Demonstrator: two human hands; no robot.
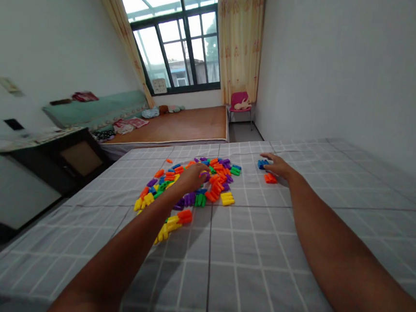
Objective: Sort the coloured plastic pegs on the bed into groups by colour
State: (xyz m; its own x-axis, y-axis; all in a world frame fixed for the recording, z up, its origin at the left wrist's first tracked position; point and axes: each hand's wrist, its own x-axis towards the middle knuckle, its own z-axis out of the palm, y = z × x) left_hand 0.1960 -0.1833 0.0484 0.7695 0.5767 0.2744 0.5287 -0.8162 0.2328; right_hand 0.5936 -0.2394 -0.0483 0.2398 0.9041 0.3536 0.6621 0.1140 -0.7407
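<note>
A heap of plastic building blocks [218, 179] in orange, yellow, green, blue and purple lies on the checked cloth. My left hand [192, 175] reaches over the heap from the near side. Its fingers curve around a purple block [205, 174], and part of the grip is hidden. Off to the right of the heap, my right hand [281, 166] is open, its fingers apart over a blue block [262, 164]. Beside that, just under the hand, rests an orange block [270, 178]. A joined yellow block [227, 199] sits at the heap's near right edge.
The grey checked cloth [243, 256] covers the surface before me. Beyond it are a low bed [189, 120] with a brown mat, a pink chair [239, 99] and a window. A dark cabinet [54, 159] stands at the left, a white wall [346, 71] at the right.
</note>
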